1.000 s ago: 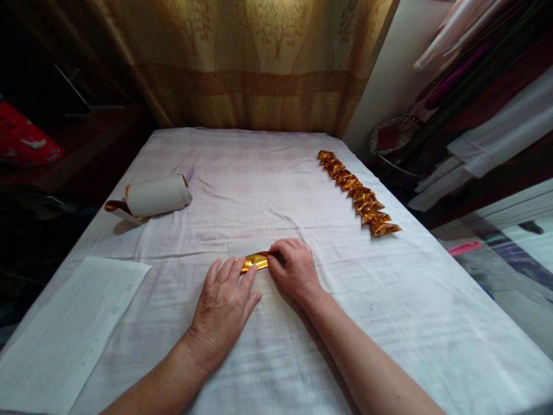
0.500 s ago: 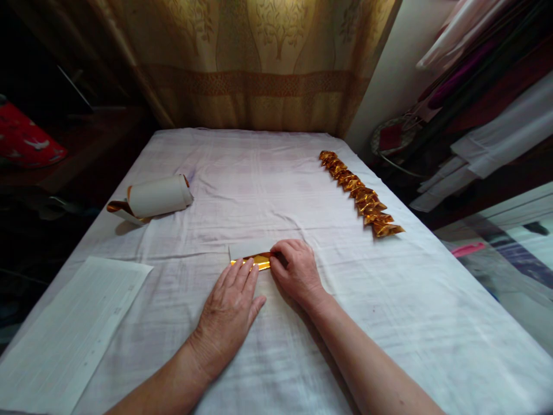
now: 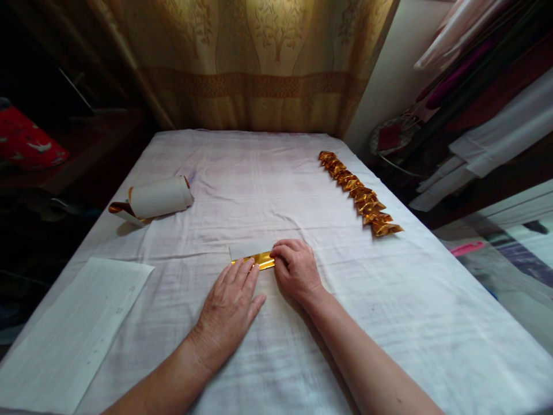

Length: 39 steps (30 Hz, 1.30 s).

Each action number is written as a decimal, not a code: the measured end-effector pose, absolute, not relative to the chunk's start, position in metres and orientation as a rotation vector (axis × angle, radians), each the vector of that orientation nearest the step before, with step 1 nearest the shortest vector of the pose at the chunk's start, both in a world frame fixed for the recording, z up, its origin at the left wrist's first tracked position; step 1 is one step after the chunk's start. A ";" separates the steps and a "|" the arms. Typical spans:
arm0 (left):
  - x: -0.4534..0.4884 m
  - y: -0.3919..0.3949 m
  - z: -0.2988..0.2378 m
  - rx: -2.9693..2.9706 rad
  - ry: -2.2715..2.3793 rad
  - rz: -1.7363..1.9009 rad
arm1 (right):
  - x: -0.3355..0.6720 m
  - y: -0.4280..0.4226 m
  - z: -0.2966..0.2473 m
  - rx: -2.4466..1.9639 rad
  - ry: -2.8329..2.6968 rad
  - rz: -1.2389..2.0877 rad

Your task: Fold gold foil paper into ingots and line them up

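Note:
A small piece of foil paper (image 3: 264,260), gold on one side and white on the other, lies on the cloth-covered table with its near edge folded over. My left hand (image 3: 228,300) rests flat with fingers stretched, its fingertips on the left part of the gold fold. At the right end of the paper, my right hand (image 3: 298,268) is closed, thumb and fingers pinching the fold. To the right lies a row of folded gold foil pieces (image 3: 367,203). A roll of foil paper (image 3: 159,197), white outside, sits at the back left with its loose end curling.
A printed white sheet (image 3: 82,328) lies at the left of the white tablecloth (image 3: 242,173). Behind the table hangs a gold curtain (image 3: 259,86). Clothes (image 3: 496,132) hang at the right, and a red patterned object (image 3: 28,138) stands at the far left.
The gold fold between my hands now lies flatter and shows more gold. My right hand has shifted very slightly at the paper's right end; my left hand stays put.

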<state>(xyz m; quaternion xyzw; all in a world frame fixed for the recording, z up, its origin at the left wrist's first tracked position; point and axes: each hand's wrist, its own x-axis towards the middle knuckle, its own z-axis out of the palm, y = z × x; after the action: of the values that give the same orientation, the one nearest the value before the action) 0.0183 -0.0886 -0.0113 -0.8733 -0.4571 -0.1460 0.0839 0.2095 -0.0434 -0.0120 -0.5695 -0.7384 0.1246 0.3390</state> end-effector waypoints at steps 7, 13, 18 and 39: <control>0.019 -0.089 -0.010 -2.621 -1.363 -0.419 | 0.196 -0.049 -0.004 -1.676 -1.958 0.184; 0.019 -0.088 -0.009 -2.614 -1.357 -0.347 | 0.197 -0.053 -0.007 -1.672 -1.965 0.192; 0.019 -0.088 -0.005 -2.631 -1.374 -0.294 | 0.207 -0.054 -0.011 -1.559 -2.000 0.259; 0.026 -0.086 0.006 -2.666 -1.413 -0.239 | 0.201 -0.068 0.002 -1.605 -2.295 0.158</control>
<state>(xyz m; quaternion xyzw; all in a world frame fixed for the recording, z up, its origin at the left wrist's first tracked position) 0.0259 -0.0860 0.0057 -0.8793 -0.4661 -0.0789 0.0575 0.2012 -0.0683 0.0023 -0.5641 -0.8066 0.0555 0.1677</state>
